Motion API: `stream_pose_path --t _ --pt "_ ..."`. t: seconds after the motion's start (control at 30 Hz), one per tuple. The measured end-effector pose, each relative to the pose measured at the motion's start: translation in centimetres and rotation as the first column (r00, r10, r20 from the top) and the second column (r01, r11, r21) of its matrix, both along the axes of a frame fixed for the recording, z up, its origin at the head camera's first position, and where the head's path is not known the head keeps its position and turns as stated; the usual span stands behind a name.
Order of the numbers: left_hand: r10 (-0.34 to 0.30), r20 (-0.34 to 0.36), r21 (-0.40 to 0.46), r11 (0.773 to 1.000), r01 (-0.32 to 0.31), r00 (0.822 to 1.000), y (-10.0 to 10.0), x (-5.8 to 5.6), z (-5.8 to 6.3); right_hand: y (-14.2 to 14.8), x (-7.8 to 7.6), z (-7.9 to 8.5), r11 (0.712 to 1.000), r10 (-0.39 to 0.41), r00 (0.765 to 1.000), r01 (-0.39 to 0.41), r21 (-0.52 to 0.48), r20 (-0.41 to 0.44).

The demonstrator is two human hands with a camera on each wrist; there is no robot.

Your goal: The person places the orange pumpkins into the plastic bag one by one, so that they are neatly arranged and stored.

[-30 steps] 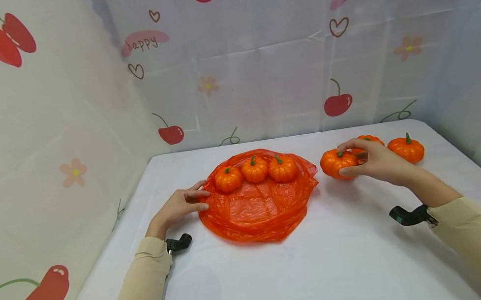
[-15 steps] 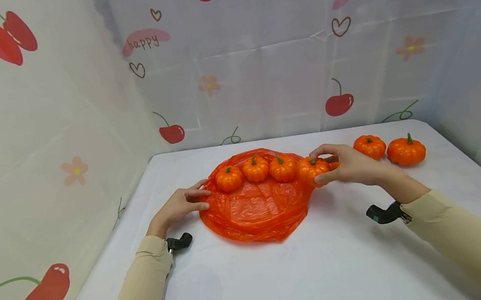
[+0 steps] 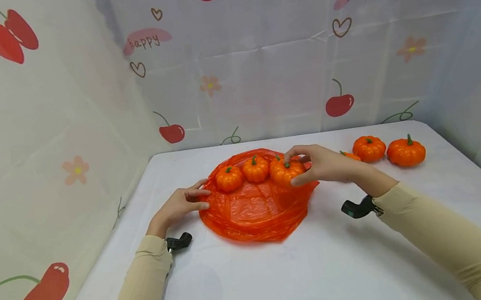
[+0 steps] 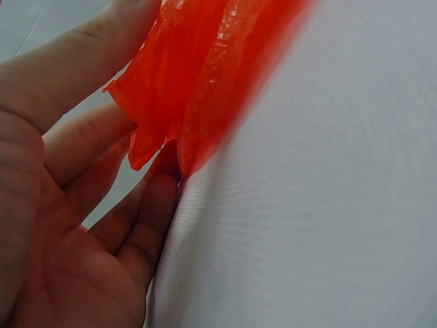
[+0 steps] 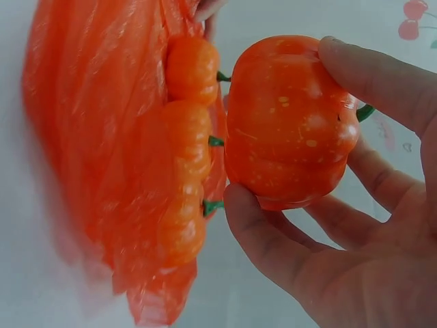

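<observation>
Pumpkin point(image 5: 287, 123) is gripped by curled R fingers point(image 5: 256, 229) at bag point(image 3: 252, 213), w/ 3 pumpkins point(image 3: 229, 178) already set L of/behind them, 3 others point(image 3: 369, 148) apparently left to their R, & bag's edge touched by loosely parted L fingers point(image 4: 89, 137).

the right wrist point(image 3: 370, 179) partly hides one pumpkin point(image 3: 352, 155); both sleeves point(image 3: 442, 241) are cut off.

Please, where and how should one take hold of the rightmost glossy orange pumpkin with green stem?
I would probably grip the rightmost glossy orange pumpkin by its bulging ribbed sides, below the thin green stem, coming from its near right: it sits upright, and another orange pumpkin stands close on its left.
</observation>
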State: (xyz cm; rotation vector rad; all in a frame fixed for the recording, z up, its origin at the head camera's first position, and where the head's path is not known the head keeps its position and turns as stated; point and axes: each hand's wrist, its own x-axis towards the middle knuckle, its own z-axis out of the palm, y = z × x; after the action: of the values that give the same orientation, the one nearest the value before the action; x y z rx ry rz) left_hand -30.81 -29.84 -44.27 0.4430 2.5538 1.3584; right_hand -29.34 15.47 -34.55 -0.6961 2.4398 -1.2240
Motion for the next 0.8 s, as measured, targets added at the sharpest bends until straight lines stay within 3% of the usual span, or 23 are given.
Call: stream_pose_path --t 0.27,0.43,0.67,0.8 --pt "0.006 0.011 -0.001 1.0 -0.006 1.0 0.2 0.2 0.2 -2.6 -1.9 0.7 0.993 0.115 0.992 -0.113 0.043 -0.06" --pt "0.004 0.014 0.007 1.0 -0.004 1.0 0.0 -0.1 0.3 -4.0 -3.0 1.0 0.983 0.178 0.982 -0.175 0.056 -0.056" --pt "0.0 0.004 0.011 1.0 0.0 1.0 -0.1 0.1 0.3 -6.9 -3.9 1.1 0.946 0.311 0.948 -0.303 0.113 -0.063" --pt "0.001 0.004 0.017 1.0 -0.001 1.0 -0.1 0.1 0.3 -8.4 -4.7 0.9 0.931 0.348 0.935 -0.338 0.137 -0.059"
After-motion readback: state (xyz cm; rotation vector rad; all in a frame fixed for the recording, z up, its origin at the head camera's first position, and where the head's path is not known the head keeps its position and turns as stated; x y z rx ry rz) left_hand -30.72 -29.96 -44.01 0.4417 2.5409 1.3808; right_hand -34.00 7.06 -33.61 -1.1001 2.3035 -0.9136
